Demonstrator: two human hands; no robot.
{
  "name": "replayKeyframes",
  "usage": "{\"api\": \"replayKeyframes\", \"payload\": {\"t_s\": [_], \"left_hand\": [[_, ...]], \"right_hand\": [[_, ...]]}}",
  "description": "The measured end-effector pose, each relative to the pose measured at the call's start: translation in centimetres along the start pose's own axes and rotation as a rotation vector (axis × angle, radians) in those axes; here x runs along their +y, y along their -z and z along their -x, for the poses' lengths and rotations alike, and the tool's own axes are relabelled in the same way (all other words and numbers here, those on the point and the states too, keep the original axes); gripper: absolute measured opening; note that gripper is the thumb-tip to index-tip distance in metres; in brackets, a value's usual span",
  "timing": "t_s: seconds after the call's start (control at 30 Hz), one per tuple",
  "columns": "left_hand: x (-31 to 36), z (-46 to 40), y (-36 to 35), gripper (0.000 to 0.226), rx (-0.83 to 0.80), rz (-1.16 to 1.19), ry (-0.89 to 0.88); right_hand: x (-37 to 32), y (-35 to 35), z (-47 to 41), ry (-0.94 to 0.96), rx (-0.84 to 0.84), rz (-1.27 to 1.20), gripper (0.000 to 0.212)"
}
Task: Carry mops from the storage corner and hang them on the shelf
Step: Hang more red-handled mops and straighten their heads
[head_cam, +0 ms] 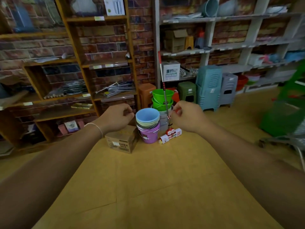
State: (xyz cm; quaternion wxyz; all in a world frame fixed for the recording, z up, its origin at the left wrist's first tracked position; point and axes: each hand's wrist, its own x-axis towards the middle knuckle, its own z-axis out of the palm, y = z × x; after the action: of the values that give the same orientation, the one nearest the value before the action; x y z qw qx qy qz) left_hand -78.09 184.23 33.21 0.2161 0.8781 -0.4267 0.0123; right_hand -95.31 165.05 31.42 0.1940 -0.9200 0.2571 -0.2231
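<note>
I look down and forward at the storage corner. One mop [163,90] stands there, almost upright, its long axis running from the red tip high against the brick wall down to the head with red and white packaging [170,135] on the floor. The thin metal handle leans a little to the left at the top. It passes just behind the stacked green buckets [162,100] and beside the stack of pastel buckets [147,124].

Both my arms are stretched toward it. My left hand [117,119] is loosely curled and holds nothing; it hovers above a cardboard box [121,141], on the far side of the pastel buckets from the mop. My right hand [186,117] is clearly nearer: its fingertips are beside the lower part of the handle. The fingers are curled, and something small and red shows between them, but I cannot tell if they already pinch the handle.

I judge the right hand should take the handle first, low down, and the left can then grip higher.
</note>
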Motion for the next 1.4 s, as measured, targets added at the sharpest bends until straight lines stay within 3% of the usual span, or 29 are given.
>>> {"api": "replayKeyframes", "payload": {"t_s": [0.27,0.63,0.87,1.2,1.4], "left_hand": [[1.2,-13.7,-5.6,0.019,0.052,0.057,-0.165],[3.2,-37.4,-8.3,0.022,-0.006,0.147,-0.364],[4.2,-47.6,-12.2,0.023,-0.017,0.186,-0.434],[4.8,-64.7,-19.6,0.020,-0.018,0.142,-0.356],[3.9,-75.5,-21.5,0.021,-0.012,0.099,-0.199]], "right_hand": [[5.2,0.6,-8.4,-0.001,0.131,-0.023,0.028],[12.0,1.6,-25.6,-0.154,0.286,-0.033,0.027],[16.6,0.2,-34.4,-0.220,0.268,-0.033,0.029],[27.9,-2.6,-51.0,-0.182,0.201,-0.046,0.025],[33.7,-2.3,-63.4,-0.122,0.137,-0.056,0.023]]}}
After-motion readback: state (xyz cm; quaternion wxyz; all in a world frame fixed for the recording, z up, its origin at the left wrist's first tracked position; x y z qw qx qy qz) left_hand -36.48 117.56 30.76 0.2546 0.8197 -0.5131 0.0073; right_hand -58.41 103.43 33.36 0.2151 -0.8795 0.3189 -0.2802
